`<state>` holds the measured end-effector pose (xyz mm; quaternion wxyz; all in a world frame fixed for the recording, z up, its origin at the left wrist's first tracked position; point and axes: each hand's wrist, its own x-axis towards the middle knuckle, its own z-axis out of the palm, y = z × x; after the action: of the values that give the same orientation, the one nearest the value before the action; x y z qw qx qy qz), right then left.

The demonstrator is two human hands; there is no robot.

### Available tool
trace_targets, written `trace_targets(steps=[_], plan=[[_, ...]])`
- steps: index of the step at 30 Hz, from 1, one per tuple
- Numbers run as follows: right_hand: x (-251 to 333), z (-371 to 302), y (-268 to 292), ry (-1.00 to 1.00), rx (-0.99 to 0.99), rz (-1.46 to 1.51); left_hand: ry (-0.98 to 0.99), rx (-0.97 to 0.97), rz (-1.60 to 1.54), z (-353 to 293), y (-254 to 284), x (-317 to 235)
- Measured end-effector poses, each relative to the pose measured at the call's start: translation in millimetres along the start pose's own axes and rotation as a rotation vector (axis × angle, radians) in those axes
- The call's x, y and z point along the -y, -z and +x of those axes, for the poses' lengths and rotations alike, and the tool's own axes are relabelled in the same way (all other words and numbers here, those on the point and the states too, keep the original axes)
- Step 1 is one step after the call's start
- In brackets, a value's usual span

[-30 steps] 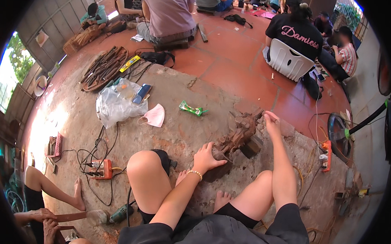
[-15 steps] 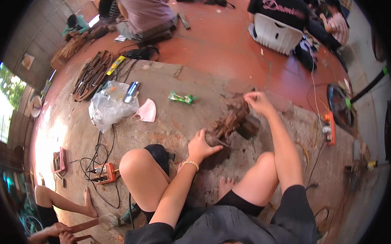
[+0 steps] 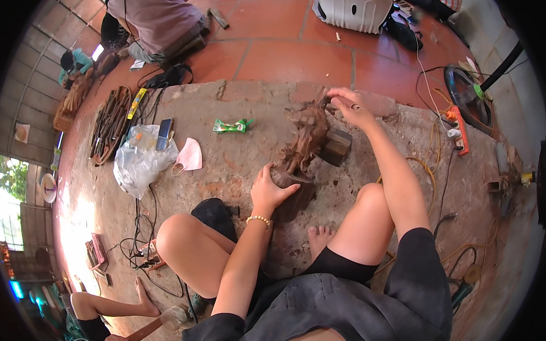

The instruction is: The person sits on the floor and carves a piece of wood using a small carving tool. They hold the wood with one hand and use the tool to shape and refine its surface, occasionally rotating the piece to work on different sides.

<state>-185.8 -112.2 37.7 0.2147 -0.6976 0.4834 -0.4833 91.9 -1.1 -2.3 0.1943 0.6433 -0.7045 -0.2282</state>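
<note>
A brown wood carving (image 3: 307,135) with rough, branching relief stands or leans on the floor in front of my knees. My left hand (image 3: 271,191) holds its near end, thumb spread to the right and fingers on the left side. At the far end, my right hand (image 3: 349,107) has its fingers curled against the carving's tip; whether a small thing is also between them is hidden. A dark wooden block (image 3: 336,147) sits against the carving's right side. Another brown block (image 3: 294,201) lies beneath the near end.
Left of the carving lie a green packet (image 3: 231,126), a pink mask (image 3: 190,155), a plastic bag (image 3: 142,166) with a phone (image 3: 163,134), and a roll of chisels (image 3: 110,123). An orange power strip (image 3: 459,132) and fan (image 3: 468,96) stand right. Another person holds a mallet (image 3: 173,317) lower left.
The whole view has shifted, with the far floor higher up. My right hand's fingers have closed in on the carving's far tip. My left hand keeps its place at the near end.
</note>
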Motion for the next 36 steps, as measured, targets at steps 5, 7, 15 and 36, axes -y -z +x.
trace_targets(steps=[5, 7, 15, 36], plan=[[7, -2, -8, -0.016, 0.282, -0.093, 0.015, 0.008, -0.003, -1, 2, 0], [17, 1, -7, -0.305, 0.437, -0.002, 0.014, 0.0, -0.005, -2, 2, 0], [5, -2, -5, -0.012, 0.084, -0.075, 0.017, 0.02, -0.013, 1, 0, -2], [13, -7, -22, -0.111, 0.113, -0.165, -0.034, -0.044, -0.004, -1, -5, 5]])
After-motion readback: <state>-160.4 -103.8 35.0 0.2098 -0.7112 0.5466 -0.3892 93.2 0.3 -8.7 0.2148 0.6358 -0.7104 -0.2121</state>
